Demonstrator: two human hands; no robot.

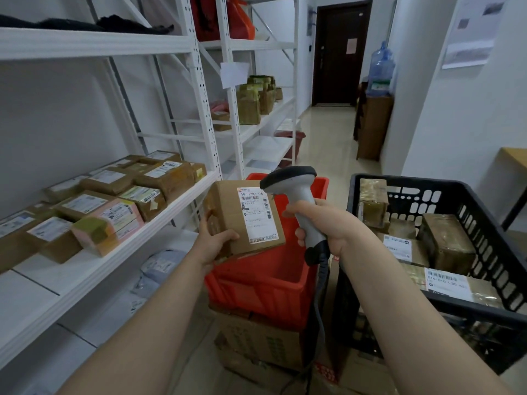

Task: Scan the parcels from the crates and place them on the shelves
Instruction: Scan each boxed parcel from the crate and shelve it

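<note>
My left hand (214,243) grips a small brown cardboard parcel (228,212) by its lower left corner, label facing me, above the red crate (265,283). My right hand (328,223) holds a grey handheld barcode scanner (296,192) by its handle, its black head tilted toward the parcel's white label (258,215). The scanner's cable (318,297) hangs down between the crates. A black crate (482,223) at right holds several taped brown parcels (445,240). The white shelf (119,255) at left carries several labelled parcels (114,206).
The red crate stands on stacked cardboard boxes (262,343). Further white shelving (256,121) holds more boxes along the left wall. A corridor leads to a dark door (339,52), with a water bottle (380,69) on a cabinet. A table corner (513,158) shows at far right.
</note>
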